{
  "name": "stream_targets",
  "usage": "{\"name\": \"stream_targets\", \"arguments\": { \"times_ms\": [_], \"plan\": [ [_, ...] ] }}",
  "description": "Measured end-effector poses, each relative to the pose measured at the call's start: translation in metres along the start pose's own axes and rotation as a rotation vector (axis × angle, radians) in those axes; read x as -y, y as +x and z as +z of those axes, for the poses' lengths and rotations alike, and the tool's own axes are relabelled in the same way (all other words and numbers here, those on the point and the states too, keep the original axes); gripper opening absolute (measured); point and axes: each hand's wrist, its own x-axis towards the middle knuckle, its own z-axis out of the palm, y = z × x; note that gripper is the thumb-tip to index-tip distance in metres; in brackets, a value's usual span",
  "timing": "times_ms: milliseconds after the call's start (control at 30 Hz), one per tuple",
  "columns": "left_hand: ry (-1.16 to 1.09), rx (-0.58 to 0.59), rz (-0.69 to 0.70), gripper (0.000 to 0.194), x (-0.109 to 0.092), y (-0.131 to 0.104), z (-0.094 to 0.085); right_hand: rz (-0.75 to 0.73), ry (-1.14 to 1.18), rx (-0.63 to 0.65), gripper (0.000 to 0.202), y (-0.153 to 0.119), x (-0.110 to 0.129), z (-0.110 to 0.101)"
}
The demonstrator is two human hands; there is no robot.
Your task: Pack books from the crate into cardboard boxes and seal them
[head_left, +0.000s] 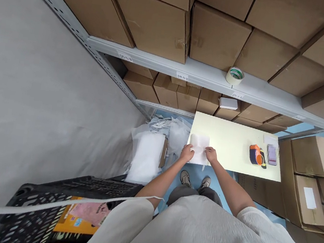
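A thin white packing sheet or pouch (199, 147) lies at the left end of the pale tabletop (226, 137), close to its front edge. I cannot tell whether something is inside it. My left hand (187, 153) is closed on its lower left edge. On the opposite side, my right hand (211, 154) pinches the right edge between thumb and fingers. A narrow pale strip hangs below the table edge near the right hand. Farther right on the table sit an orange and dark purple tape dispenser (255, 154) and a blurred purple item (272, 154).
White packing sheets (146, 155) are piled left of the table. A black crate (36, 204) with printed packages stands at lower left, a white cord (70, 203) crossing it. Shelves of cardboard boxes (152, 22) rise ahead, with a tape roll (235, 76) on a beam. More cartons (315, 156) stand right.
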Motion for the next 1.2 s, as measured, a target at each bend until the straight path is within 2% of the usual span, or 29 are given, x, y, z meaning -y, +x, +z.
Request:
{"name": "stream_targets", "arguments": {
  "times_ms": [233, 367, 500, 633, 767, 867, 1033, 1100, 1200],
  "plan": [
    [-0.118, -0.027, 0.011, 0.059, -0.007, 0.003, 0.006, 0.02, -0.018, -0.029, 0.037, 0.002, -0.004, 0.002],
    [-0.092, 0.033, 0.064, 0.06, -0.02, 0.009, 0.014, 0.014, -0.02, -0.096, 0.04, 0.008, -0.013, -0.011],
    [-0.123, 0.12, 0.09, 0.064, -0.043, 0.017, 0.03, 0.029, -0.015, -0.159, 0.043, 0.017, -0.026, -0.039],
    [-0.185, 0.187, 0.109, 0.068, -0.07, 0.024, 0.056, 0.036, 0.006, -0.21, 0.044, 0.033, -0.039, -0.075],
    [-0.201, 0.241, 0.159, 0.063, -0.099, 0.034, 0.081, 0.05, 0.033, -0.245, 0.045, 0.052, -0.052, -0.112],
    [-0.102, 0.229, 0.203, 0.055, -0.119, 0.036, 0.094, 0.028, 0.041, -0.214, 0.043, 0.064, -0.061, -0.134],
    [0.189, -0.027, 0.284, 0.056, -0.146, 0.019, 0.1, -0.033, -0.01, -0.093, 0.04, 0.072, -0.066, -0.149],
    [0.274, 0.003, 0.363, 0.055, -0.156, 0.01, 0.103, -0.085, -0.025, -0.063, 0.039, 0.072, -0.065, -0.151],
    [0.361, 0.15, 0.444, 0.055, -0.171, 0.002, 0.11, -0.197, -0.026, -0.063, 0.038, 0.069, -0.065, -0.16]
  ]
}}
